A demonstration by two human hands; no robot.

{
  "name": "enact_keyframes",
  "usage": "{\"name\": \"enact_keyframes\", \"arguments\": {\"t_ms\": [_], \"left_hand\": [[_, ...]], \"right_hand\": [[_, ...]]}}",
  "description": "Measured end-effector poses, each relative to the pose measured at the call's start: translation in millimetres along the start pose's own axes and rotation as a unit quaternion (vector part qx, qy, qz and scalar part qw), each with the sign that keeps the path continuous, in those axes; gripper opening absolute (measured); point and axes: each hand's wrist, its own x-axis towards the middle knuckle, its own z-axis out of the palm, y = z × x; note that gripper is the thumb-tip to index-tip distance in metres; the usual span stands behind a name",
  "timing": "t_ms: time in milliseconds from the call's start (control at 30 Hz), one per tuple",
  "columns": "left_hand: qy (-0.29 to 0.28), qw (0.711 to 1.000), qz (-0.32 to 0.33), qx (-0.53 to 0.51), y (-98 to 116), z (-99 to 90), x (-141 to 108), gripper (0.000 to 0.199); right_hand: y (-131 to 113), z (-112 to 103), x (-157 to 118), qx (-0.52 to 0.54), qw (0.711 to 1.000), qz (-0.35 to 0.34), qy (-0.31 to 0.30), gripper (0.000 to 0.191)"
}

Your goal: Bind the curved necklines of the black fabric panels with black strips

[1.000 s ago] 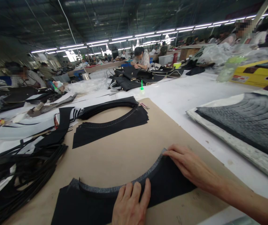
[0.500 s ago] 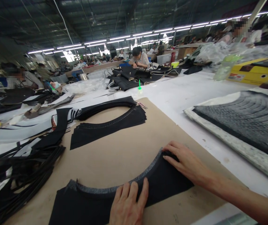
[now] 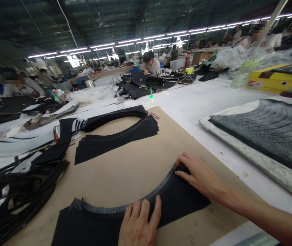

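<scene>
A black fabric piece with a curved cut-out lies on brown board; a grey fuzzy strip runs along its curve. My left hand rests flat on the middle of the piece, fingers spread, fingertips near the strip. At the right end of the curve, my right hand has thumb and fingers around the black edge, pinching it. Farther back lies a stack of similar black pieces, with small pink-handled snippers beside its right corner.
Black strips heap at the left. A grey textured pad lies at the right. Behind stand a green-tipped bottle, a yellow box and black bags. People sit at other tables, one person beyond the bags.
The view has shifted slightly. My right hand has moved very slightly along the edge at the curve's right end; my left hand stays in place on the fabric.
</scene>
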Motion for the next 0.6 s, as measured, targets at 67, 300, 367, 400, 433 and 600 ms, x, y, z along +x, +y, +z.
{"name": "enact_keyframes", "arguments": {"t_ms": [67, 300, 367, 400, 433, 600], "left_hand": [[-0.002, 1.0, -0.001, -0.001, 0.0, 0.1, -0.4, 0.05], [-0.02, 1.0, -0.002, -0.001, 0.5, -2.6, 0.9, 0.051], [-0.022, 1.0, -0.002, 0.001, 0.6, -3.3, 1.3, 0.051], [-0.021, 1.0, -0.002, 0.001, 0.7, -3.4, 1.5, 0.051], [-0.02, 1.0, -0.002, 0.001, 0.7, -3.5, 1.6, 0.05], [-0.018, 1.0, -0.002, -0.004, 1.1, -2.6, 1.3, 0.049]], "right_hand": [[-0.8, -0.9, 0.5, 0.003, 1.0, -0.001, 0.001, 0.004], [-4.9, -4.8, 0.1, 0.038, 0.999, -0.015, -0.003, 0.007], [-4.8, -4.9, -0.4, 0.053, 0.999, -0.009, -0.005, 0.008], [-4.6, -4.8, -0.6, 0.058, 0.998, -0.005, -0.007, 0.008], [-4.4, -4.7, -0.9, 0.061, 0.998, -0.002, -0.008, 0.008], [-4.7, -5.1, -1.6, 0.09, 0.996, 0.019, -0.018, 0.007]]}}
